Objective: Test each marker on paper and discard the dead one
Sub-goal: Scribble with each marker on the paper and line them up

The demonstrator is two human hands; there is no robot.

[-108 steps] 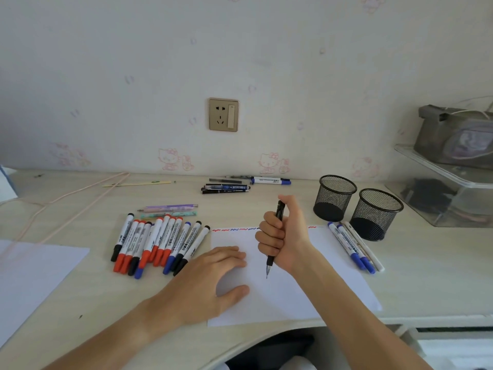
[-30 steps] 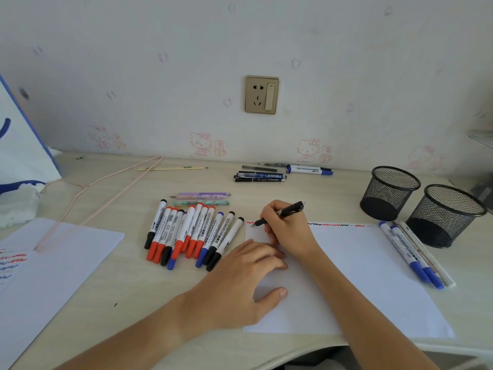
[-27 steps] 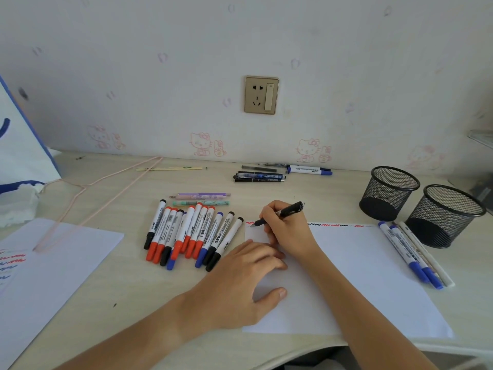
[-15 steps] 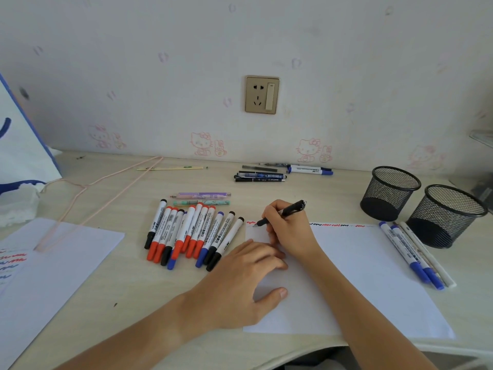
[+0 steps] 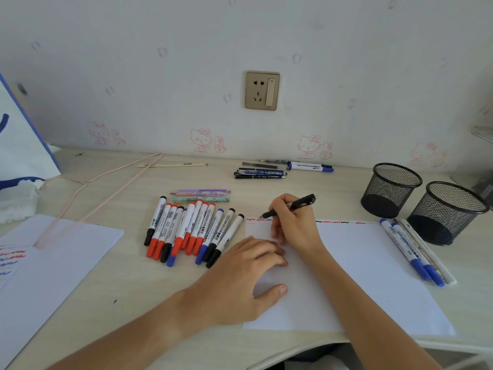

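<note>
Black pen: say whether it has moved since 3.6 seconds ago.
Yes. The black pen went from upright over mid-sheet to slanted, tip at the paper's far-left corner beside the scribbles.

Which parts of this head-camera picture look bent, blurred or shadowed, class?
Head view: wide-angle bending curves the desk edge; light is soft and even, with no harsh glare; the left hand casts a faint shadow on the paper; the squiggles at its far edge stay readable; print on the markers is too soft to read.
</note>
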